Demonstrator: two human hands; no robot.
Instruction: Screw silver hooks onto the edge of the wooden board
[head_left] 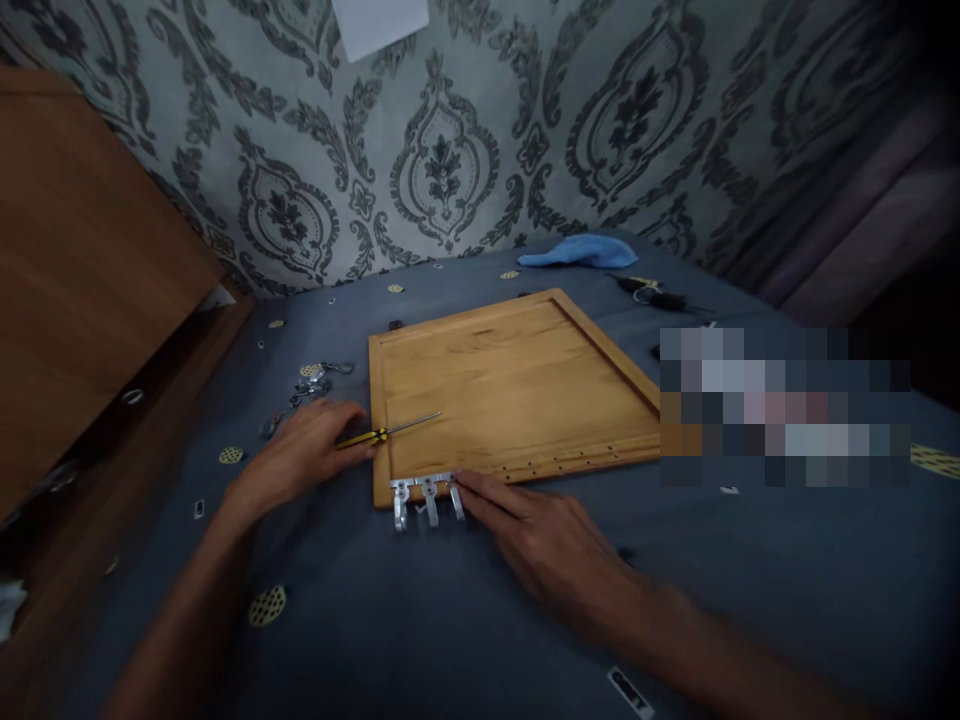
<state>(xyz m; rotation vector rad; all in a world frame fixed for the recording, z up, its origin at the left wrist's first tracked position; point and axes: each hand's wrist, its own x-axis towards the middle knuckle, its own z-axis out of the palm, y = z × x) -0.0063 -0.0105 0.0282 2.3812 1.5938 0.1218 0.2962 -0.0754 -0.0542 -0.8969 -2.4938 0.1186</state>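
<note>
A framed wooden board lies flat on the blue patterned bedspread. My left hand is closed round the yellow-and-black handle of a screwdriver, whose shaft points right over the board's left side. Three metal hooks sit side by side at the front left edge, their curved ends hanging past it. The fingertips of my right hand press on the third hook. A row of small dark holes continues along that edge to the right.
Loose metal hooks lie in a pile left of the board. A blue cloth and a black item with a ring rest behind it. Brown wooden furniture borders the left, and a patterned wall the back. The right side is partly pixelated.
</note>
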